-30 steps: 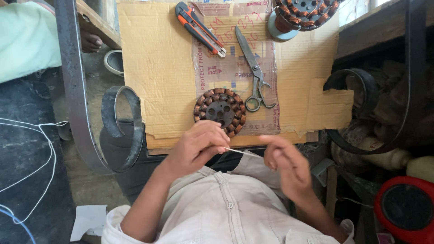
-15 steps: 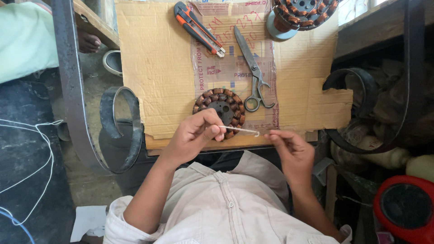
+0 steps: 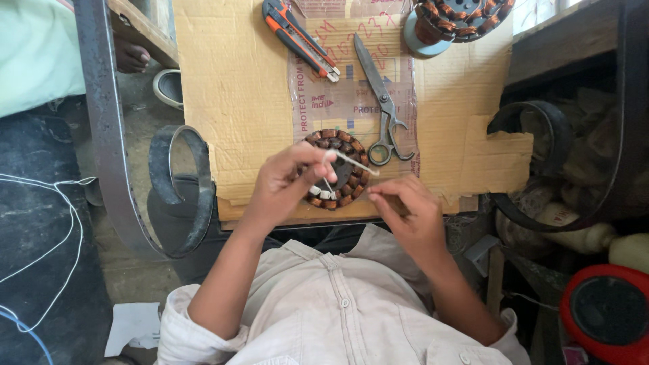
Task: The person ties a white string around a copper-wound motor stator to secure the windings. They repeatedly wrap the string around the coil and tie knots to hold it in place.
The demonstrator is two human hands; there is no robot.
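Near the middle of the frame, the left hand (image 3: 287, 181) is pinching a thin white sleeve (image 3: 354, 163) between thumb and fingertips, the other fingers curled in, so the hand is nearly closed around it. The sleeve is slanting down to the right, its free end pointing toward the right hand (image 3: 405, 209). That hand is sitting just below and right of the sleeve's tip with its fingers bunched together; whether it is actually gripping anything cannot be told, as the fingertips are hiding it.

Both hands are hovering over a round stator (image 3: 337, 169) wound with copper-brown coils, which is lying on the cardboard-covered worktop (image 3: 236, 101) close to its lower edge; the left hand's fingers are covering its left side.

Just right of the stator, a pair of scissors (image 3: 380, 101) is lying closed, blades pointing to the upper left. An orange and black cutter (image 3: 297, 37) is resting at the top centre, and a second wound stator (image 3: 460, 20) is standing on a spool at the upper right.
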